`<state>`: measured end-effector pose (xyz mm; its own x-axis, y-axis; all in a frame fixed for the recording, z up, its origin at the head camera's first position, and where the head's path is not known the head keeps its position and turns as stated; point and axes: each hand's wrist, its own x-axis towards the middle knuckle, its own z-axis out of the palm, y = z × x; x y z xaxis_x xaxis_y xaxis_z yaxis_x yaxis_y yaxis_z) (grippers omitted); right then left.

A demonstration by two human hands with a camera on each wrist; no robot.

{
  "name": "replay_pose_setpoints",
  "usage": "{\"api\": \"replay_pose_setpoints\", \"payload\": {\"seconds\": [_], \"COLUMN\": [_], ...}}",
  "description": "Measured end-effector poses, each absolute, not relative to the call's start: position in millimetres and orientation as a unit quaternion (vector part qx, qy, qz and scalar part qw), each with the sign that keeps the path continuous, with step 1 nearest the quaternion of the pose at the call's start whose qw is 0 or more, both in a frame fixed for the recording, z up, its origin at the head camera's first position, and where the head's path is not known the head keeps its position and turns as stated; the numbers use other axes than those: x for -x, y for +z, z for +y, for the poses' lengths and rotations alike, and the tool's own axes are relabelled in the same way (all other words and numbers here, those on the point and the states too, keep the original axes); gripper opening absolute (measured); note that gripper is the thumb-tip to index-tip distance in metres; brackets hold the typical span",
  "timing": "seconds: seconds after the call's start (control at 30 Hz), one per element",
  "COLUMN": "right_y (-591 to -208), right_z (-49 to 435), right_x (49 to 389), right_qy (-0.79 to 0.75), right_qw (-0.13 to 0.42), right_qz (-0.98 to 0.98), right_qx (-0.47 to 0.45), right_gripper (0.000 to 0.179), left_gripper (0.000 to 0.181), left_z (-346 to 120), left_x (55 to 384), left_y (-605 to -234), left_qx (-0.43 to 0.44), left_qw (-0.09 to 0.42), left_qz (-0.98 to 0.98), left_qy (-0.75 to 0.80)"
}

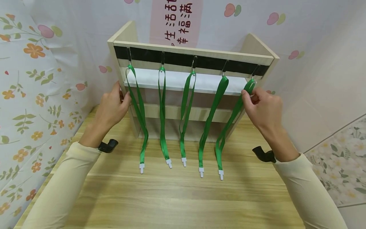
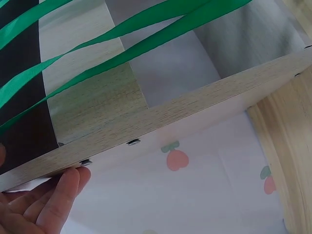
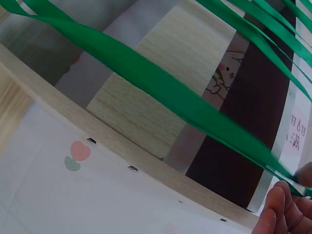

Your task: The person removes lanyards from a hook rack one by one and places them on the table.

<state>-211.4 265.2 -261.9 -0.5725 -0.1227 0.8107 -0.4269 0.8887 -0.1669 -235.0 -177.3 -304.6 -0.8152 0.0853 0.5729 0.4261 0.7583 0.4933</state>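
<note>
Several green lanyards with white clips hang in a row from hooks on a small wooden shelf (image 1: 183, 112). My right hand (image 1: 264, 106) pinches the rightmost lanyard (image 1: 235, 109) near its top, just below its hook (image 1: 255, 70); in the right wrist view the ribbon runs up to the thumb and fingertips (image 3: 276, 197). At the opposite end, my left hand (image 1: 112, 106) grips the shelf's left side panel (image 2: 161, 114), its fingers (image 2: 61, 195) against the outer face. The leftmost lanyard (image 1: 140, 108) hangs close beside that thumb. White clips, such as the leftmost one (image 1: 142, 168), lie toward the front.
The shelf stands on a wood-grain table (image 1: 177, 203). A black strip (image 1: 177, 58) along its upper front bears the hooks. Behind is a printed cloth (image 1: 217, 19) with fruit shapes and writing; a flowered cloth (image 1: 37, 95) hangs at the left.
</note>
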Motion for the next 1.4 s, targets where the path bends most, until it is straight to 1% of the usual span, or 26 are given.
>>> {"api": "replay_pose_setpoints", "payload": {"seconds": [0.23, 0.5, 0.73, 0.87, 1.1, 1.3, 1.4], "right_y": [-258.9, -258.3, -256.9, -255.2, -245.2, -229.5, -220.9], "right_z": [263.2, 255.6, 251.3, 252.4, 257.0, 266.4, 271.7], "right_x": [210.9, 212.8, 217.2, 216.9, 206.4, 196.1, 191.4], "right_qy": [0.194, 0.185, 0.187, 0.194, 0.292, 0.378, 0.412], "right_qw": [0.441, 0.445, 0.43, 0.422, 0.406, 0.383, 0.385], "right_qz": [-0.864, -0.87, -0.881, -0.883, -0.86, -0.839, -0.824], "right_qx": [-0.146, -0.107, -0.065, -0.066, -0.097, -0.076, -0.062], "right_gripper": [0.026, 0.039, 0.038, 0.038, 0.032, 0.026, 0.02], "left_gripper": [0.023, 0.024, 0.022, 0.021, 0.02, 0.021, 0.02], "left_z": [-176.1, -175.8, -174.4, -173.0, -172.5, -172.7, -172.3], "left_x": [236.2, 237.7, 238.2, 238.1, 238.6, 238.5, 238.5], "left_y": [-306.6, -309.9, -311.3, -311.7, -311.6, -311.6, -311.6], "left_qx": [0.13, 0.132, 0.126, 0.126, 0.129, 0.131, 0.13], "left_qw": [0.269, 0.277, 0.286, 0.288, 0.285, 0.287, 0.286], "left_qz": [-0.902, -0.901, -0.903, -0.904, -0.904, -0.903, -0.904], "left_qy": [-0.311, -0.306, -0.293, -0.291, -0.291, -0.292, -0.291]}}
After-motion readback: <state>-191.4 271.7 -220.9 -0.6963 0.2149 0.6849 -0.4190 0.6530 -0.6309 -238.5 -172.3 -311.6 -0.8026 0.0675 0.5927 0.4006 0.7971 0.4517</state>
